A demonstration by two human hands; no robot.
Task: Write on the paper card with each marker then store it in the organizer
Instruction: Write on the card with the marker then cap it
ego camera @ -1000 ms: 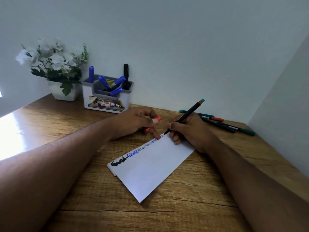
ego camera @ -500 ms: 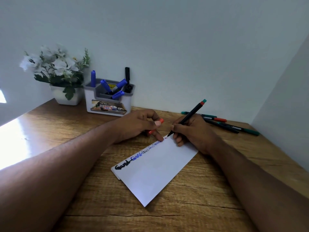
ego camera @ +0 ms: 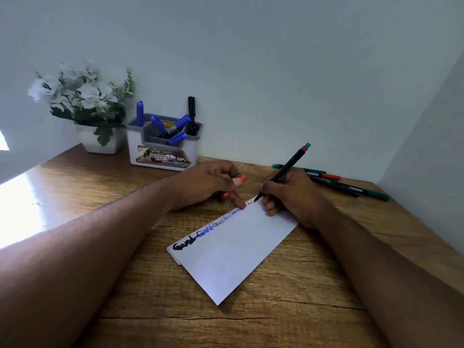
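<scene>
While the right hand [ego camera: 291, 194] grips the black marker [ego camera: 283, 172] writing at the paper card [ego camera: 233, 249] edge, the left hand [ego camera: 208, 184] pins the card, fingers clasping the orange cap [ego camera: 234, 188].

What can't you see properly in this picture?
Head view:
- The newest word under the pen tip: too small.
- Far corner of the card: covered by the right hand.
- Most of the red cap: wrapped in the left hand.
- Lower ends of the markers in the organizer: behind its walls.
</scene>
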